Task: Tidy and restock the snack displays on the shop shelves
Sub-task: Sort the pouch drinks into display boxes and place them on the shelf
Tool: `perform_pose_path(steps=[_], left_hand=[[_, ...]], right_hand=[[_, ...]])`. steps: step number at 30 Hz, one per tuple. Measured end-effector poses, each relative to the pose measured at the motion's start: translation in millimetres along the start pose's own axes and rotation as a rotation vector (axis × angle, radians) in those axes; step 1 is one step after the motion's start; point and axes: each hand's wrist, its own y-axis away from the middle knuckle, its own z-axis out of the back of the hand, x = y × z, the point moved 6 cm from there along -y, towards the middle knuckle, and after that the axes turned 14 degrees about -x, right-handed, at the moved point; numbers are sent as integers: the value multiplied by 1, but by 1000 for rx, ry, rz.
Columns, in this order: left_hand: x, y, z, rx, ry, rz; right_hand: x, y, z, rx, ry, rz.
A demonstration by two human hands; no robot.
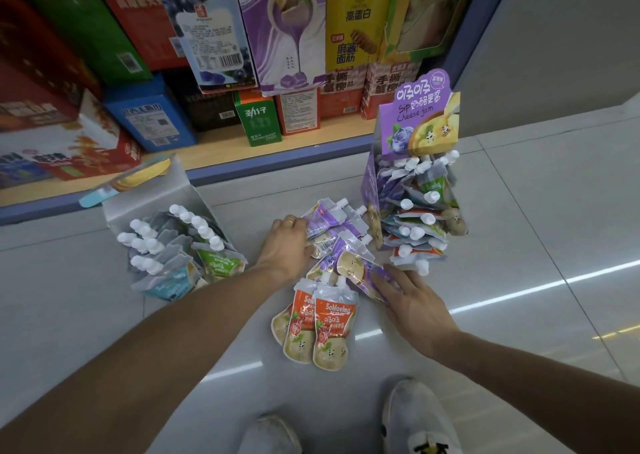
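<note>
Several spouted snack pouches lie in a loose pile on the tiled floor: purple pouches [332, 235] at the top and orange pouches [320, 325] nearer me. My left hand [285, 245] grips the purple pouches at the pile's left side. My right hand [412, 301] rests flat, fingers spread, on a purple pouch [360, 273] at the pile's right. A purple "Cheese jam" display box [415, 124], stuffed with pouches, stands just right of the pile. A grey display box [152, 197] with green and blue pouches lies to the left.
The bottom shop shelf [242, 152] runs across the back, packed with upright snack cartons. A grey wall panel [554, 55] stands at the right. My two white shoes [419, 419] are at the lower edge, close behind the orange pouches.
</note>
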Motion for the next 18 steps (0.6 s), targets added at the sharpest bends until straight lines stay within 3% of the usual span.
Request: perform_pose_path(steps=[2, 4, 7, 11, 15, 18], left_hand=[[-1, -3, 3, -33, -8, 11], [5, -5, 8, -100, 135, 160], [16, -2, 7, -126, 518, 512], [18, 10, -1, -103, 765, 694], [25, 13, -6, -129, 635, 740], [15, 10, 14, -258, 336, 502]], right_hand=[[-1, 2, -4, 108, 64, 59], [-2, 6, -3, 176, 41, 45], [-6, 13, 8, 99, -31, -82], [-14, 20, 8, -9, -50, -105], [-16, 16, 20, -129, -35, 30], [-16, 16, 28, -144, -9, 43]])
